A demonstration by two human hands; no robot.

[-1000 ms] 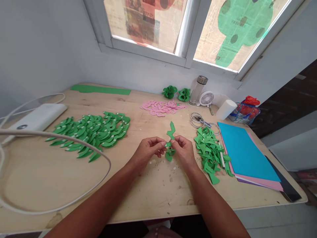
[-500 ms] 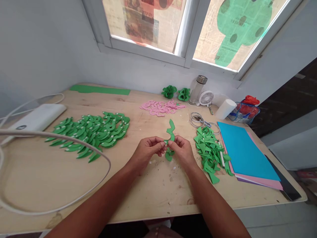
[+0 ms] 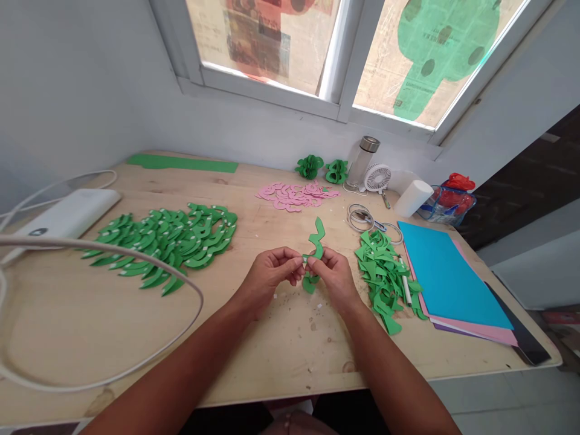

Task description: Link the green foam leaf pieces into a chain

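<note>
A curved green paper cutout (image 3: 316,241) stands up between my hands over the middle of the table. My right hand (image 3: 334,273) pinches it between thumb and fingers near its middle. My left hand (image 3: 280,269) is closed in a pinch at the cutout's left edge, where a small white tab shows. More green paper hangs below the fingertips, partly hidden by them. To the left lies a spread of green cutouts with white tabs (image 3: 181,238). Loose green cutouts (image 3: 378,272) form a pile beside my right forearm, with a white pen (image 3: 405,287) on it.
Pink cutouts (image 3: 294,196) lie behind my hands, near two green paper balls (image 3: 310,167). A glass bottle (image 3: 362,160), a small fan (image 3: 377,177) and tape rolls (image 3: 360,218) stand back right. Blue paper (image 3: 448,272) lies right. A white cable (image 3: 149,261) loops at left.
The cutout's upper end has tilted slightly to the right in my fingers. Both hands stay in almost the same place.
</note>
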